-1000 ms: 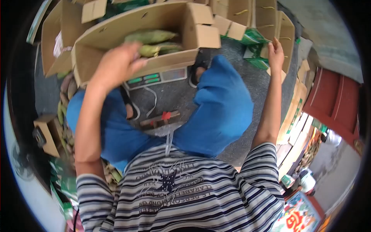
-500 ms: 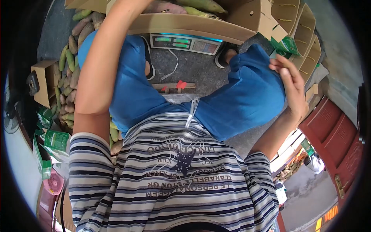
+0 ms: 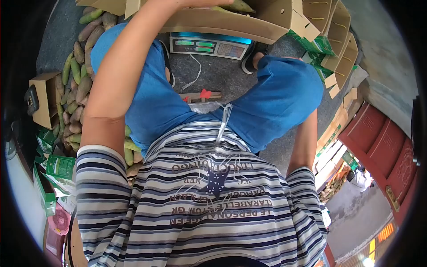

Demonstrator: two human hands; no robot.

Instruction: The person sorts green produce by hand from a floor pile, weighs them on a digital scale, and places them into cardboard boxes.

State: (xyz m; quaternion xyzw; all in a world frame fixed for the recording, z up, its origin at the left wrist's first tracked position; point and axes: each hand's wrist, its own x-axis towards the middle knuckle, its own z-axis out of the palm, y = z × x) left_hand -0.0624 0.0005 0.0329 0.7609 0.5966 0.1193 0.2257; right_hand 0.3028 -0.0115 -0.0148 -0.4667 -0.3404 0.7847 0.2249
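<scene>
My left arm stretches up over the near side of a cardboard box (image 3: 222, 24). Only an edge of my left hand (image 3: 202, 2) shows at the top of the view, above the box's inside, and its fingers cannot be made out. A long green piece of produce (image 3: 242, 6) lies in the box beside it. Beneath the box is a digital scale (image 3: 209, 46) with lit green displays. On the other side, my right forearm (image 3: 306, 142) goes down behind my bent right knee (image 3: 296, 84), which hides my right hand.
Long green and brownish produce (image 3: 83, 89) is heaped on the floor at left, near a small open carton (image 3: 44, 95). Green-and-white boxes (image 3: 61, 167) stand lower left. Cardboard cartons with yellow cords (image 3: 340, 40) line the right, above a red door (image 3: 378, 138).
My right hand has dropped from beside the right knee to behind it, out of sight. My left hand has come slightly further into view over the box. The whole view has shifted a little.
</scene>
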